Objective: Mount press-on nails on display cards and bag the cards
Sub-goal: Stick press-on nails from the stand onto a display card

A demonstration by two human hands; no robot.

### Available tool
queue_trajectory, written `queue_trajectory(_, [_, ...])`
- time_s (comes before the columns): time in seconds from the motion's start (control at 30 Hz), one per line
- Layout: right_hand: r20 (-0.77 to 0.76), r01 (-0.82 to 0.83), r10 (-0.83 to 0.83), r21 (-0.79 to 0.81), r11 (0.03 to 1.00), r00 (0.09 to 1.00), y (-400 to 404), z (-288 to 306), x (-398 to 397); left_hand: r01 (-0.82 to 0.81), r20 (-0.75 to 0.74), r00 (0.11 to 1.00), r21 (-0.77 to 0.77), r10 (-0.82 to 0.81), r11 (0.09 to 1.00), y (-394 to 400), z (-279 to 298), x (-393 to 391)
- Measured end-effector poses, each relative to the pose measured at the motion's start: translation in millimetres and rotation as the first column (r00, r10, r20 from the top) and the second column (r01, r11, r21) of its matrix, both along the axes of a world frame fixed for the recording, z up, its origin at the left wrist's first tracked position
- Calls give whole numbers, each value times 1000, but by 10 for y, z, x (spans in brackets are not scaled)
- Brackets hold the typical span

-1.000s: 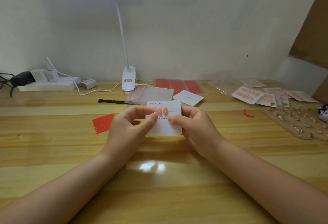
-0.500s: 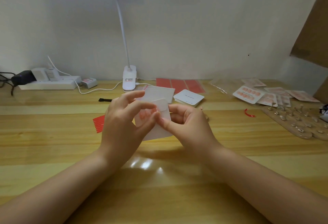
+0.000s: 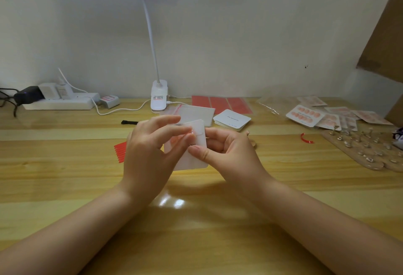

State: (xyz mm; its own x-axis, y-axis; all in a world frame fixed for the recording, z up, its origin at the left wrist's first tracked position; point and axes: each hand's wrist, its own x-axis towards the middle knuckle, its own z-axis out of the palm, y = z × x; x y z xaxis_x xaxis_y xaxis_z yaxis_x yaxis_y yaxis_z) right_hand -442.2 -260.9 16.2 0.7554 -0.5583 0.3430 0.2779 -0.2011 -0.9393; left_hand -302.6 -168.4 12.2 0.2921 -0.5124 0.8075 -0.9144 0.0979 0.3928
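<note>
Display card [image 3: 192, 157] with pink nails and partial print "Nail", in left hand [image 3: 146, 154] and right hand [image 3: 226, 150] pinching grip.

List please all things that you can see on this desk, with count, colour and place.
display card: one, white, held above the desk centre
blank card stack: one, white, behind the hands
zip bags: a few, clear, beside the lamp base
adhesive sheets: three, red, at the wall
red strips: several, left of the hands
finished cards: several, pink nails, far right
nail stand board: one, beige, right edge
clip lamp: one, white, rear centre
power strip: one, white, rear left
left hand: pinches the card
right hand: pinches the card
</note>
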Motion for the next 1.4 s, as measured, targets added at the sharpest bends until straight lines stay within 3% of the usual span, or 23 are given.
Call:
queue_trajectory(0.47, [16,-21,21,15,1000,1000,-16,7,-17,-51,219,974,-34,57,998,6,38,21])
queue_trajectory(1.0, [24,-23,22,29,999,999,-16,-9,-18,-97,275,956,-22,99,995,11,64,34])
queue_trajectory(1.23, [30,-17,16,49,999,999,-25,-29,-21,-171,448,879,-22,163,985,7,8,60])
queue_trajectory(1.4, [49,50,-63,227,972,997,-96,-29,16,-103,308,948,54,81,993,8,-31,21])
